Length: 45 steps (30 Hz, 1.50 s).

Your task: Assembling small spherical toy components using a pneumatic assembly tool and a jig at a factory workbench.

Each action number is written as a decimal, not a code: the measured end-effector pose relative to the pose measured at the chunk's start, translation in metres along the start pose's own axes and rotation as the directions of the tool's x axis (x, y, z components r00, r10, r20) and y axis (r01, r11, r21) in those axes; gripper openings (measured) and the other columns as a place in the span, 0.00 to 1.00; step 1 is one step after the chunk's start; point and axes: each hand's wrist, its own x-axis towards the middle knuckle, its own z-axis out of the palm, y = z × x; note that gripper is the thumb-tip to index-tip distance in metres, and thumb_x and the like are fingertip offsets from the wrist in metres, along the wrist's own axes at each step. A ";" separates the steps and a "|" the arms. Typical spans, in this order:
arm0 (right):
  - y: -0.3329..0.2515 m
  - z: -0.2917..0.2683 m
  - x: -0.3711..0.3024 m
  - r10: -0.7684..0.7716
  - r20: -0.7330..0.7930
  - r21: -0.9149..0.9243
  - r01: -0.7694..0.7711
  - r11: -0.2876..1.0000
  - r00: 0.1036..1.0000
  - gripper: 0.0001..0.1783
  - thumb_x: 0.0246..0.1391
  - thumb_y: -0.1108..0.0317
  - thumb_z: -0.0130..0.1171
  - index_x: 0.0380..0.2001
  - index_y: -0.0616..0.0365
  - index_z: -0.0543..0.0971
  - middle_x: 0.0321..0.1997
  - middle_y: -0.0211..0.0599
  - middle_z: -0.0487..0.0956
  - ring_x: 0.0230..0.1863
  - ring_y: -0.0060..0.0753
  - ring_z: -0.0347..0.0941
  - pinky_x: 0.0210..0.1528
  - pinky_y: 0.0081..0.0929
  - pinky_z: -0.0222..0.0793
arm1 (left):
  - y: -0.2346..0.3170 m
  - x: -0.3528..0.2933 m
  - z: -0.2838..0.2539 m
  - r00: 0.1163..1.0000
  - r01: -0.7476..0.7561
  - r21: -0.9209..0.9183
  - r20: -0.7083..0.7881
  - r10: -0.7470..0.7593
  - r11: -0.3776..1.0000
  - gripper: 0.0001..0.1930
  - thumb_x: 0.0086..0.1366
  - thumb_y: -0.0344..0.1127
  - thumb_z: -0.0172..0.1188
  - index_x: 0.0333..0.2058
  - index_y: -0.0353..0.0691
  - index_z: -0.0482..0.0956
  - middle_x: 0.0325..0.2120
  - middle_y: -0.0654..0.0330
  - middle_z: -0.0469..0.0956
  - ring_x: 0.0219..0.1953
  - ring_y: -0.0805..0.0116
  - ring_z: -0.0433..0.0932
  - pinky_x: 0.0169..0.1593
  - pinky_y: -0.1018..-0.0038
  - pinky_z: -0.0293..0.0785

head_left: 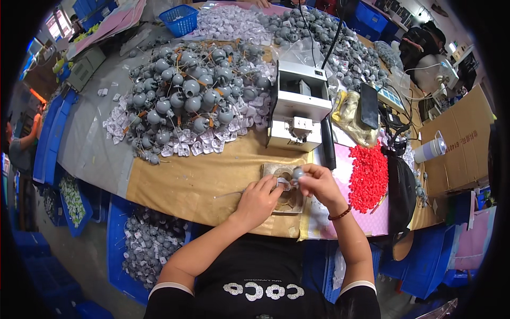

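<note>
One gray ball [298,173] is pinched by the right hand [320,184] near frame centre; the left hand [258,201] grips a white piece [284,184] — apparently to steady it.

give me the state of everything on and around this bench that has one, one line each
right hand, pinching a small gray ball
left hand, fingers bent at the metal block; exact grip unclear
metal block, flat on the table, partly covered by the hands
gray ball pile, heaped loose
red pieces, loose in a heap
phone, screen dark
blue bin, open, holding many gray parts
</note>
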 end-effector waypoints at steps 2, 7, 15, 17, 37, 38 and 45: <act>0.005 0.007 0.006 -0.054 -0.055 -0.346 0.032 0.938 0.997 0.15 0.57 0.67 0.72 0.42 0.65 0.82 0.28 0.28 0.82 0.26 0.17 0.74 0.29 0.19 0.71 | -0.001 -0.002 -0.001 1.000 -0.006 -0.008 0.001 0.006 1.000 0.20 0.55 0.27 0.66 0.49 0.42 0.82 0.49 0.55 0.78 0.59 0.54 0.76 0.53 0.60 0.74; 0.008 0.014 0.013 -0.162 -0.047 -0.713 0.080 0.696 0.986 0.18 0.53 0.65 0.75 0.39 0.67 0.82 0.25 0.32 0.80 0.26 0.20 0.74 0.30 0.24 0.71 | -0.004 -0.003 -0.001 1.000 -0.011 -0.015 0.001 0.012 1.000 0.18 0.56 0.27 0.65 0.47 0.41 0.82 0.49 0.54 0.78 0.59 0.53 0.76 0.53 0.59 0.75; 0.015 0.022 0.011 -0.275 -0.086 -0.738 0.124 0.663 0.958 0.23 0.53 0.67 0.74 0.49 0.62 0.78 0.25 0.35 0.80 0.24 0.28 0.75 0.30 0.27 0.72 | 0.007 0.018 -0.005 0.995 0.100 -0.039 -0.001 -0.100 0.994 0.18 0.57 0.30 0.66 0.48 0.41 0.79 0.42 0.57 0.77 0.48 0.56 0.77 0.48 0.60 0.73; 0.018 0.021 0.009 -0.277 -0.087 -0.726 0.130 0.675 0.957 0.24 0.53 0.67 0.74 0.50 0.62 0.77 0.25 0.35 0.80 0.24 0.28 0.75 0.30 0.28 0.72 | 0.012 0.027 -0.001 0.992 0.113 -0.035 -0.057 -0.115 0.993 0.18 0.56 0.32 0.66 0.47 0.41 0.78 0.40 0.58 0.76 0.46 0.57 0.76 0.46 0.61 0.72; -0.064 -0.061 0.034 -0.700 -0.466 -0.442 0.543 0.714 0.540 0.32 0.54 0.74 0.63 0.63 0.64 0.67 0.38 0.41 0.79 0.37 0.36 0.79 0.44 0.33 0.76 | 0.005 0.025 0.014 0.986 0.156 0.035 -0.058 -0.154 0.987 0.16 0.54 0.34 0.66 0.43 0.43 0.79 0.38 0.61 0.78 0.44 0.58 0.77 0.44 0.61 0.72; -0.085 -0.039 0.017 -0.715 -0.438 -0.356 0.625 0.694 0.545 0.33 0.54 0.77 0.62 0.63 0.64 0.66 0.37 0.39 0.78 0.36 0.34 0.78 0.43 0.33 0.75 | 0.006 0.026 0.015 0.987 0.157 0.027 -0.052 -0.155 0.987 0.16 0.54 0.34 0.66 0.43 0.43 0.79 0.37 0.61 0.78 0.43 0.58 0.77 0.44 0.61 0.72; -0.132 0.040 0.028 -0.837 -0.226 -0.325 0.772 0.547 0.498 0.37 0.48 0.88 0.60 0.63 0.64 0.63 0.28 0.32 0.73 0.27 0.28 0.75 0.36 0.30 0.75 | 0.009 0.032 0.012 0.980 0.184 -0.057 -0.061 -0.188 0.981 0.16 0.55 0.32 0.66 0.44 0.44 0.79 0.36 0.59 0.78 0.39 0.55 0.79 0.41 0.58 0.74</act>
